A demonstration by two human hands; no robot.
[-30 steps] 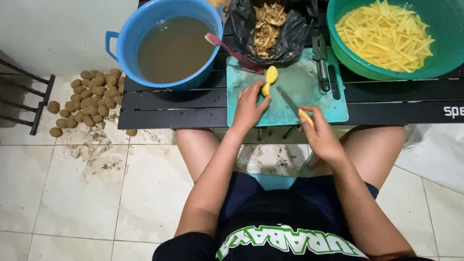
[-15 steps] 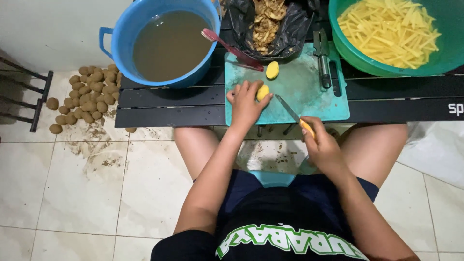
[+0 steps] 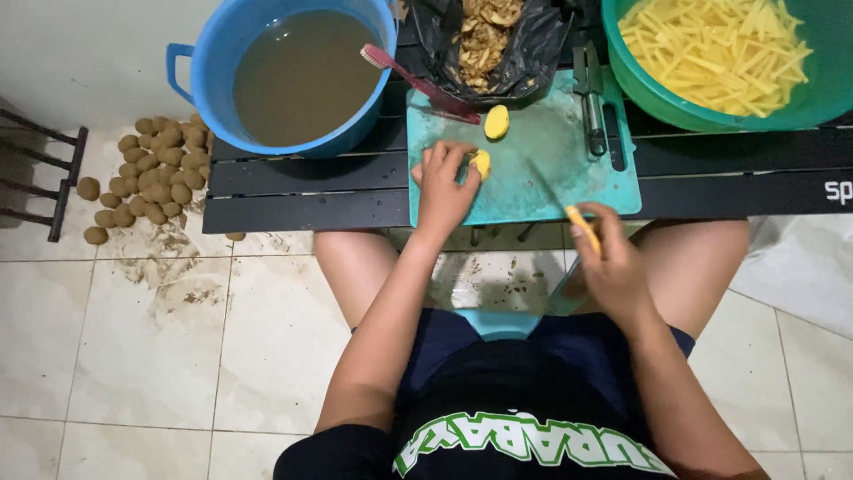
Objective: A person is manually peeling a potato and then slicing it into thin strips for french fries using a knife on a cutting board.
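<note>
My left hand [image 3: 442,185] presses a peeled yellow potato half [image 3: 481,163] onto the teal cutting board [image 3: 551,142]. A second peeled half [image 3: 497,122] lies on the board just beyond it, untouched. My right hand [image 3: 606,262] grips the yellow handle of a knife [image 3: 582,227] at the board's near edge, with the blade [image 3: 546,187] pointing up and left over the board toward the held potato.
A blue tub of murky water [image 3: 298,76] with a red toothbrush [image 3: 418,80] on its rim sits left. A black bag of peelings [image 3: 484,40], a peeler [image 3: 591,98] and a green bowl of potato sticks [image 3: 720,53] stand behind. Unpeeled potatoes [image 3: 147,178] lie on the floor.
My left hand set one potato half down at the far side of the board and drew back with the other half toward the near left. The knife hand moved slightly nearer.
</note>
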